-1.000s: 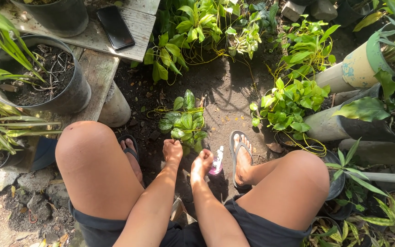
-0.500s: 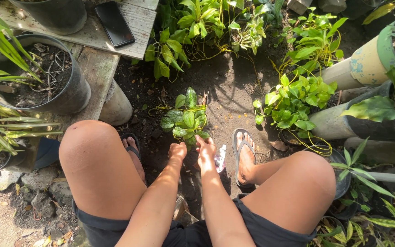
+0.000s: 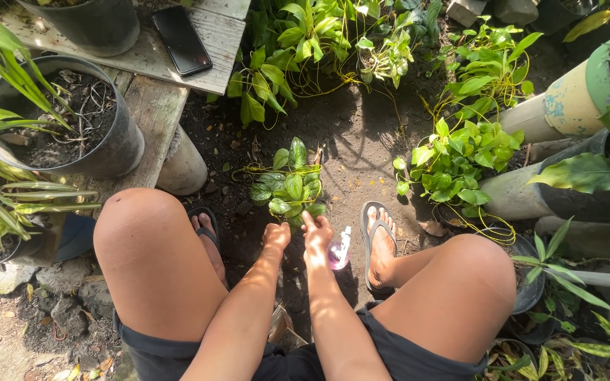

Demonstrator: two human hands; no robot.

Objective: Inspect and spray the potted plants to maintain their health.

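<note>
In the head view, at centre frame, the left hand (image 3: 275,236) curls loosely at the base of a small leafy plant (image 3: 289,182) in the soil, holding nothing visible. The right hand (image 3: 317,233) reaches its leaves, and whether it grips the purple spray bottle (image 3: 338,252) just beside it I cannot tell. The plant stands rooted, its tending seemingly unfinished.

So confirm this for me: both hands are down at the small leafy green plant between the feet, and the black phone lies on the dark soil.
Not the soil. The head view shows the flat black phone lying on the weathered wooden plank; the rest holds.
</note>
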